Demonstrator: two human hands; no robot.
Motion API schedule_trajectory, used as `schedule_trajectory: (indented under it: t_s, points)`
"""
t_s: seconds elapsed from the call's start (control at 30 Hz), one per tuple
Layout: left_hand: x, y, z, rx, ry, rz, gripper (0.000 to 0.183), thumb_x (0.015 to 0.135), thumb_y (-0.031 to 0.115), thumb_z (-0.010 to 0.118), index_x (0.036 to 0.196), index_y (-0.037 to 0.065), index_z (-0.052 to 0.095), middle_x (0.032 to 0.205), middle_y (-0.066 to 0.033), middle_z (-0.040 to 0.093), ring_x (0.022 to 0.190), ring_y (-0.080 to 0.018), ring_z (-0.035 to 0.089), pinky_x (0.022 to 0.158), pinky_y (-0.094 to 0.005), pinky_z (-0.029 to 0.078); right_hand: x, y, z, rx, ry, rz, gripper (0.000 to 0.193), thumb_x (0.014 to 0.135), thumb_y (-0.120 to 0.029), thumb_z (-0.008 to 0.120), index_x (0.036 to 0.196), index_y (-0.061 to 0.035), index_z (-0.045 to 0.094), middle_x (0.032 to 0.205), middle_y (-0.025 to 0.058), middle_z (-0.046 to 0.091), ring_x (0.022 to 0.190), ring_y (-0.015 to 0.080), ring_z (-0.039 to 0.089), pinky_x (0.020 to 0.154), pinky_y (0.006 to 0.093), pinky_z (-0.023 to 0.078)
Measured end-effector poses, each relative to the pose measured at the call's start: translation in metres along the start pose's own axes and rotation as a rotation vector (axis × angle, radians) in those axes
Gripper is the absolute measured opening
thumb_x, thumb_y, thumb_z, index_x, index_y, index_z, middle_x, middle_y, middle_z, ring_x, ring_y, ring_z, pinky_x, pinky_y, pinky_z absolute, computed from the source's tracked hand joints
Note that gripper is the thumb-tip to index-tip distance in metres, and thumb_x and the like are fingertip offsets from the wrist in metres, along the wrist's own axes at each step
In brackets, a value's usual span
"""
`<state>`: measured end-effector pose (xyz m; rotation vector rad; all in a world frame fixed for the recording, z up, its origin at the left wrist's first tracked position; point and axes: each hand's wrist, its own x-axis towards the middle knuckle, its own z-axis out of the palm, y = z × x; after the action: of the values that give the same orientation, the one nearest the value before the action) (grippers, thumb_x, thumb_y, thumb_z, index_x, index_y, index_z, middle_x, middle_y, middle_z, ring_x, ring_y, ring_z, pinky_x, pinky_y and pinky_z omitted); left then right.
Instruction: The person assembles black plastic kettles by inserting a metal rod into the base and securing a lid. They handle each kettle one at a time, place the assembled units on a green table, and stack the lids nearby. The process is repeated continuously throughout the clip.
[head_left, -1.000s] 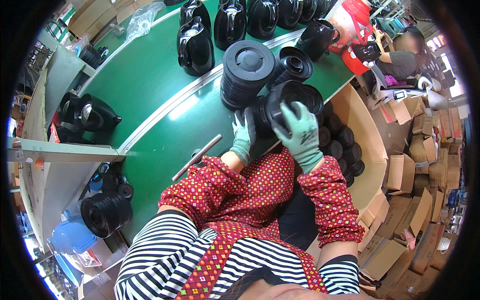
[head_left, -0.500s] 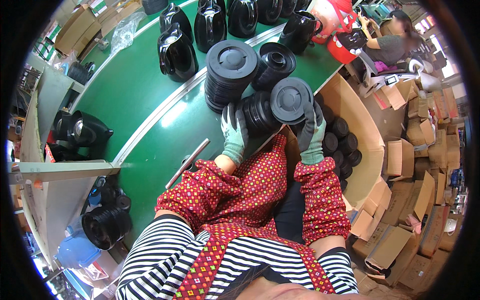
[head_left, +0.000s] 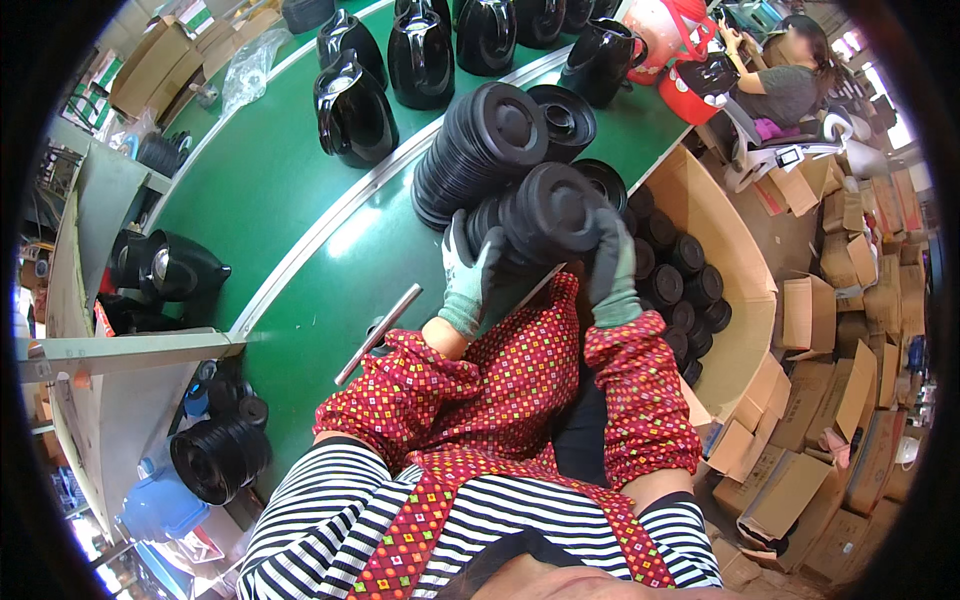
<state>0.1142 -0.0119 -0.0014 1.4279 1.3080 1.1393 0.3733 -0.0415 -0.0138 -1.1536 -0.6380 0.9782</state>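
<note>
Both my hands wear grey-green work gloves. A short stack of black round lids [head_left: 557,212] lies tipped on the green table, its end face turned up and to the right. Fingers and thumb of my left hand [head_left: 468,272] grip the stack's left part. At its right edge, my right hand [head_left: 612,262] curls round the end lid, some fingertips hidden. Just behind, a taller stack of black lids [head_left: 462,150] leans to the right. Another black ringed piece [head_left: 565,120] stands beside it, and a further black lid [head_left: 604,182] shows behind my right hand.
A cardboard box [head_left: 745,300] holding several black lids stands right of the table. Glossy black jugs [head_left: 355,110] line the far side beyond a pale rail [head_left: 330,225]. A metal rod [head_left: 378,335] lies near my left forearm. A co-worker [head_left: 785,90] sits far right.
The lid at my right hand has moved left against the lids at my left hand, uncovering another lid behind. The taller stack has tilted right. My right hand has shifted slightly left.
</note>
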Motion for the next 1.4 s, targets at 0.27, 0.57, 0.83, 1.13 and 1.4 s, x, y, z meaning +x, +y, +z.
schedule_trajectory:
  t_s: [0.27,0.57,0.83,1.13,1.4]
  points:
    - [0.008,0.005,-0.011,-0.776,-0.084,-0.237,0.062,0.117,0.042,0.036,0.163,0.000,0.036,0.160,-0.0146,0.048,0.146,-0.0241,0.045,0.126,-0.0366,0.030,-0.043,-0.053,0.099,-0.131,-0.229,0.025,0.062,0.101,-0.030,0.073,0.152,-0.0011,0.051,0.141,0.0101,0.061,0.128,0.0193,0.058,0.111,0.0340,0.045]
    - [0.007,0.115,-0.056,0.096,0.028,0.386,0.086,0.097,0.034,0.074,0.163,0.000,0.030,0.162,-0.0303,0.032,0.150,-0.0463,0.038,0.123,-0.0518,0.032,-0.050,-0.059,0.112,-0.008,-0.290,0.101,0.071,0.099,-0.030,0.076,0.156,0.0003,0.046,0.147,0.0111,0.059,0.136,0.0210,0.055,0.118,0.0354,0.042]
    - [0.178,0.164,-0.047,1.003,-0.388,0.924,0.082,0.089,0.054,0.077,0.157,0.017,0.051,0.161,-0.0189,0.049,0.154,-0.0440,0.035,0.128,-0.0579,0.022,-0.045,-0.050,0.109,0.064,-0.335,0.140,0.063,0.098,-0.026,0.075,0.150,0.0014,0.051,0.142,0.0137,0.063,0.129,0.0226,0.061,0.114,0.0358,0.048]
    - [0.140,0.116,-0.123,0.895,-0.306,0.955,0.080,0.090,0.052,0.078,0.157,0.018,0.052,0.165,-0.0187,0.043,0.155,-0.0472,0.033,0.123,-0.0636,0.027,-0.053,-0.044,0.115,-0.332,-0.233,-0.093,0.066,0.100,-0.032,0.072,0.152,0.0007,0.048,0.144,0.0142,0.060,0.132,0.0225,0.058,0.113,0.0359,0.046]
    - [0.143,0.126,-0.137,1.033,-0.412,0.921,0.083,0.091,0.054,0.076,0.160,0.016,0.048,0.166,-0.0199,0.040,0.155,-0.0467,0.032,0.124,-0.0624,0.025,-0.042,-0.045,0.133,-0.611,-0.224,-0.105,0.070,0.094,-0.038,0.078,0.149,-0.0034,0.053,0.140,0.0194,0.064,0.128,0.0302,0.064,0.110,0.0389,0.049]
